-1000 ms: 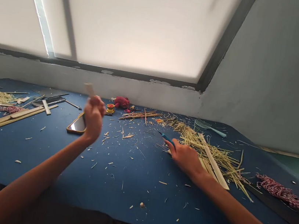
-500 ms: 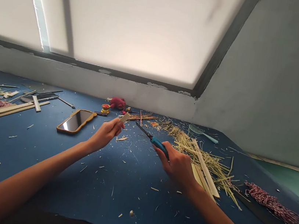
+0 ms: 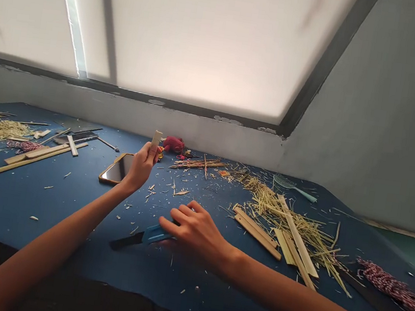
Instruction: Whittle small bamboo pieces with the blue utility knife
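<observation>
I see left hand (image 3: 142, 164) gripping a wooden strip (image 3: 156, 138) upright, partly blocking my view of the phone (image 3: 114, 171); right hand (image 3: 197, 231) gripping blue-handled knife (image 3: 153, 234), blade pointing left, over blue tabletop (image 3: 69, 208).

Shows a slender left forearm (image 3: 49, 251) and an equally slender right forearm (image 3: 306, 306), both bare from the view's lower part up to narrow, plain wrists (image 3: 230, 259). Broadens evenly away from there, smooth in outline. Ends in a bare left grip (image 3: 142, 164) and a bare right grip (image 3: 197, 231), with slim, tapering fingers (image 3: 185, 219).
</observation>
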{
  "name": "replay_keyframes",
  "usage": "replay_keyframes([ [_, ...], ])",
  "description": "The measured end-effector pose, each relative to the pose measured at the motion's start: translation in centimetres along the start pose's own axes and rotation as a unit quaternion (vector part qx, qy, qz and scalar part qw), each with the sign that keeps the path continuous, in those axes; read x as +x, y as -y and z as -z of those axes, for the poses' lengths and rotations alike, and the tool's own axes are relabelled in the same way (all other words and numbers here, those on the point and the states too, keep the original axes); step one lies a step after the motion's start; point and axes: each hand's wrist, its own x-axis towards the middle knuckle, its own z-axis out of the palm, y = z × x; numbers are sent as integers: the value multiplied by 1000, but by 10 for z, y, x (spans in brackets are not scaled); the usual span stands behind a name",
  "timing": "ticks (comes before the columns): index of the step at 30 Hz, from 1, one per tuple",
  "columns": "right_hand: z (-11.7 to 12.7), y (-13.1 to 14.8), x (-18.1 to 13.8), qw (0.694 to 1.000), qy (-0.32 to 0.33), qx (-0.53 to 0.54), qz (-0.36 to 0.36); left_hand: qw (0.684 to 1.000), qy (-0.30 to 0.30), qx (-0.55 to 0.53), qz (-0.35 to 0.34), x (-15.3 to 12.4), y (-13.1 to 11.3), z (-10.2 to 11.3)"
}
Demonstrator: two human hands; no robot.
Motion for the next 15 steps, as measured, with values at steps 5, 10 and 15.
replay_keyframes([
  [5, 1, -48, -41, 996, 49, -19, -74, 1000, 1, 12, 0, 2, 6, 1],
  [10, 29, -144, -127, 961, 60, -193, -187, 999, 5, 29, -12, 2, -1, 2],
  [15, 60, -146, -142, 936, 23, -271, -224, 997, 25, 65, -25, -3, -1, -1],
])
